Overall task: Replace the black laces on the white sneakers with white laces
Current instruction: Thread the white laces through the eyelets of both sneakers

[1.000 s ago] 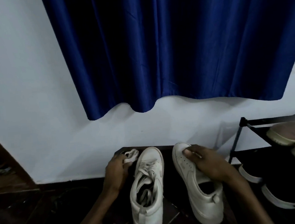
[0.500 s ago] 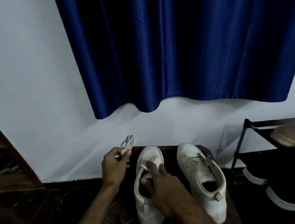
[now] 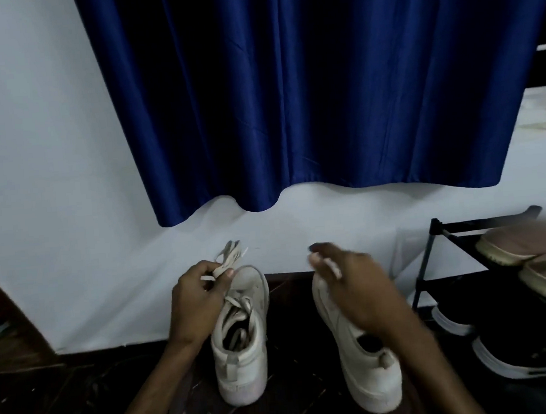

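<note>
Two white sneakers stand side by side on a dark low surface [image 3: 290,408], toes toward the wall. The left sneaker [image 3: 244,356] has pale laces loosely threaded across its tongue. I see no laces on the right sneaker [image 3: 373,382]. My left hand [image 3: 194,304] hovers by the left sneaker's toe and grips a bundle of white laces [image 3: 231,254] that sticks up above its fingers. My right hand [image 3: 349,285] is blurred above the right sneaker's toe. A short white strip shows at its fingertips; whether it is pinched I cannot tell.
A black metal shoe rack [image 3: 432,259] stands at the right with pale-soled shoes [image 3: 529,245] on top and black shoes [image 3: 522,360] below. A blue curtain [image 3: 321,88] hangs over the white wall behind. Dark floor lies to the left.
My right hand left the left sneaker's laces and swung right and up, over the right sneaker's toe. My left hand kept the lace bundle and stayed by the left toe.
</note>
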A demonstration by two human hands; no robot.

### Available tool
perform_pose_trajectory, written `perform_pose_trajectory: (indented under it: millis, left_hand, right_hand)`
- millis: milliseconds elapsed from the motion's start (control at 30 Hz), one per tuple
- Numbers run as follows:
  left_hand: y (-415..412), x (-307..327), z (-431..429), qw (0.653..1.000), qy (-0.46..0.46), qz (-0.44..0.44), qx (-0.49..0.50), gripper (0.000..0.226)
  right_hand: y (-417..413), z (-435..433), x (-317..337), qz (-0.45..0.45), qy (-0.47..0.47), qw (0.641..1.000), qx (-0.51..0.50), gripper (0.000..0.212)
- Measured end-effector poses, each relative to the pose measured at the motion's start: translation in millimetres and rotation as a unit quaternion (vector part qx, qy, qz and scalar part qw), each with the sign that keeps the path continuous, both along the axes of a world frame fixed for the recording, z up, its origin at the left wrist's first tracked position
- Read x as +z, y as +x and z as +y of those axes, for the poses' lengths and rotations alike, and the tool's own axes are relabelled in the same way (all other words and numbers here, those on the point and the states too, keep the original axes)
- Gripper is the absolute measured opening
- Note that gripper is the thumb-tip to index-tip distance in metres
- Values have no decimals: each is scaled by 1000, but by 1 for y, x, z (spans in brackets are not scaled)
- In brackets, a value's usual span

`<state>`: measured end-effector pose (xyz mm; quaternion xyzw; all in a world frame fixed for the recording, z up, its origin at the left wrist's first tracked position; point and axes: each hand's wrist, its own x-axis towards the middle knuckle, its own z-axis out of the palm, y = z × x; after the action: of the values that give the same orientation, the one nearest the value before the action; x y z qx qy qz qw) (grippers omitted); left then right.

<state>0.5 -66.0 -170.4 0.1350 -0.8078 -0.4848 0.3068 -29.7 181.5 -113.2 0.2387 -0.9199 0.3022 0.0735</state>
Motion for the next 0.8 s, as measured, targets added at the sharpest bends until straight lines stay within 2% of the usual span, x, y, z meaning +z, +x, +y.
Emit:
perform_pose_trajectory:
  millis: [67,167,333,467,500,567,600,700,800]
  left_hand:
    - [0,12,21,999,-38,11,-32,12]
    - [-13,20,49,993,-64,7,-99,10]
    - [-43,30,72,978,-34,-50,-198,9]
    - [-54,23,81,957,55,-101,-267,11]
    - [-54,21,81,949,89,-109,-282,15]
    - [-54,17,78,933,131,-122,-311,24]
    - [-55,15,75,928,137,-128,-322,27]
    - [-54,10,70,921,117,-149,-342,28]
    - [-56,9,69,912,124,-155,-359,29]
  right_hand:
    - [-24,34,-8,-35,14,997,-70,41]
    - [-34,49,-36,-161,80,982,-57,44]
    - [-14,29,-43,-148,94,984,-24,38]
    - [-10,30,-46,-207,8,978,13,53]
    - [-16,33,-48,-188,-14,982,6,50]
    - [-28,39,-52,-165,-118,979,3,25]
    - [-31,39,-53,-194,-197,961,13,18]
    - [-34,25,-58,-312,-403,859,45,17]
    - [-38,8,-58,-307,-469,827,39,21]
